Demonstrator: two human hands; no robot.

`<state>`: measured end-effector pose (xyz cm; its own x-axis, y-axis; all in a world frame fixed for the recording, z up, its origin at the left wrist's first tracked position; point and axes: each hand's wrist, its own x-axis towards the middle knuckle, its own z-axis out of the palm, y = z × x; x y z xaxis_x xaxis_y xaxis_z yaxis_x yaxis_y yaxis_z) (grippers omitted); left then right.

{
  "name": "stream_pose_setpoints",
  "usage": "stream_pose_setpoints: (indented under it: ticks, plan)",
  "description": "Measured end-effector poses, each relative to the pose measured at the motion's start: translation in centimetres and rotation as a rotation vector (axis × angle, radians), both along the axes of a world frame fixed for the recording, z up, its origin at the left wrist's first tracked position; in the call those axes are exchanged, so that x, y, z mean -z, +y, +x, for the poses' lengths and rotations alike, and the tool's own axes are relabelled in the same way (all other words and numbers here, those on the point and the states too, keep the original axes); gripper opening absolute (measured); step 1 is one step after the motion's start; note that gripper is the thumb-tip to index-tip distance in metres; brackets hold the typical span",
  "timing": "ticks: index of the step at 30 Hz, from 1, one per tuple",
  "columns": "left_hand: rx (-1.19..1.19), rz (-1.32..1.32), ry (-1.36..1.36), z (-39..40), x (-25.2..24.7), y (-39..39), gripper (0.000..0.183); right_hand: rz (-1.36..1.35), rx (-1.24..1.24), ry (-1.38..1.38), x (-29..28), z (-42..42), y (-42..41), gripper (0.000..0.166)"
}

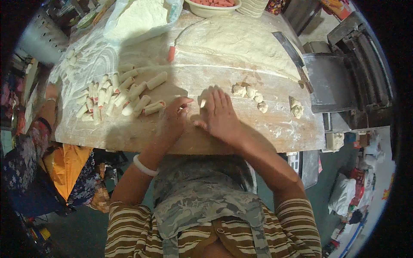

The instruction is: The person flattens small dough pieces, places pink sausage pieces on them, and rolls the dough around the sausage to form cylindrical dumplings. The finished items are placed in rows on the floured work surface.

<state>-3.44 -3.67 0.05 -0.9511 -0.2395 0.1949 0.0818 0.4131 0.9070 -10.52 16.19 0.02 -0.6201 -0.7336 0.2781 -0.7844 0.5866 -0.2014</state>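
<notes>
My right hand lies flat, palm down, on the floured wooden board. The pale end of a small dough piece shows by its fingers. Close on the left is my left hand, its fingers curled towards the thumb; whether something sits between them cannot be made out. Beyond it lies a heap of dough rolls, several with red filling at their ends. Small dough lumps rest right of my right hand, and another lump sits farther right.
A large dough sheet covers the far board, a long blade across its right edge. A short red piece lies left. Behind are a flour bag, a bowl of red pieces. Another person's arm reaches the left edge.
</notes>
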Motion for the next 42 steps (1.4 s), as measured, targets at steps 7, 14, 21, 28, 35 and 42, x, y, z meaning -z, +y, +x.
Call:
stream_pose_setpoints:
  ticks: [7, 14, 21, 28, 35, 42]
  plan:
    - [-0.016, -0.160, 0.070, 1.5, 1.0, -0.8, 0.025, 0.016, -0.084, -0.118, -1.8, -2.1, 0.2, 0.101]
    - [0.218, -0.053, 0.063, 2.1, -0.8, 3.2, 0.041, -0.283, -0.051, -0.142, -2.9, 1.7, 7.1, 0.066]
    - [0.242, -0.490, 0.279, 0.8, 1.6, 3.2, 0.054, -0.227, 0.171, 0.025, -3.1, -3.6, 8.3, 0.055]
    - [-0.188, -0.857, 0.227, 1.0, -2.5, -3.6, 0.040, -0.118, 0.186, 0.185, -1.9, -6.3, 7.0, 0.040]
    - [0.104, -0.260, 0.113, 1.1, -1.2, 1.4, 0.050, -0.476, 0.152, -0.655, -3.5, -1.6, 5.9, 0.026]
    - [0.166, -0.168, 0.128, -1.5, 1.5, 6.0, 0.047, -0.512, 0.082, -0.598, -2.2, -0.4, 6.0, 0.030]
